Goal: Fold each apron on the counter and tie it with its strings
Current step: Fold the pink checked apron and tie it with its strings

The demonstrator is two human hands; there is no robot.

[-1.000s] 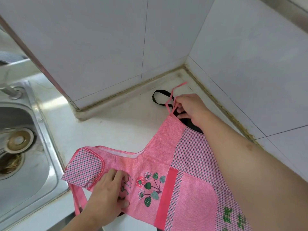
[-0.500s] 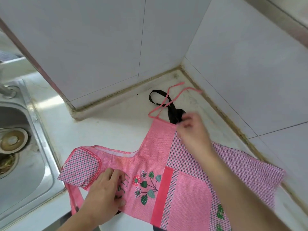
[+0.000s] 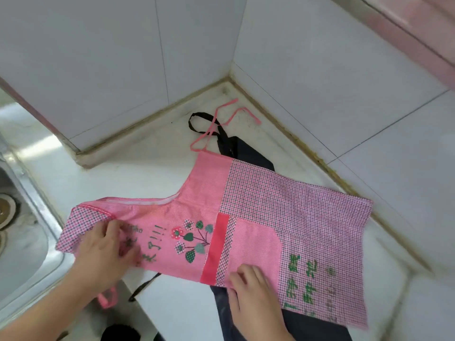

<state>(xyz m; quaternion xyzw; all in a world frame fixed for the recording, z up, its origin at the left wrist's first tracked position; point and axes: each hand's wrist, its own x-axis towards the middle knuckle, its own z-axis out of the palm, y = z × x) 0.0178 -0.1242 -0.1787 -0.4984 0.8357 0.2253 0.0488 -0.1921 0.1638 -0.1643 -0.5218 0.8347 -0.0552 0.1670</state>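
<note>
Head view, the only one: a pink cotton apron (image 3: 246, 217) with checked panels lies spread flat on the white counter (image 3: 138, 173) in the tiled corner, its near edge at the counter's front. Its thin pink neck strings (image 3: 216, 126) trail loose toward the corner, crossing a black strap (image 3: 199, 119). Beneath the pink cloth lies a dark navy apron (image 3: 248, 153), showing past the far edge and again at the near edge by the right wrist. A steel sink (image 3: 27, 217) sits at the left.

The left hand (image 3: 105, 249) rests on the bib end of the pink apron, fingers bent down onto the cloth beside the checked flap (image 3: 81, 225); whether it pinches the fabric or only presses it I cannot tell. The right hand (image 3: 251, 289) lies on the near edge by the red band (image 3: 216, 244), fingers lightly bent and touching the cloth; a true grip is not plain there either.

By my reckoning the pink apron is at the start of its folding: laid out and smoothed, no fold made, strings untied. The next move calls for both hands to take hold of the near edge and carry it over to the far one, keeping the cloth square and not dragging the dark apron along.

Green printed characters (image 3: 302, 284) run across the checked skirt, and more green writing with exclamation marks sits by the flower motif (image 3: 192, 239). Both are too blurred to read. No brand shows.
</note>
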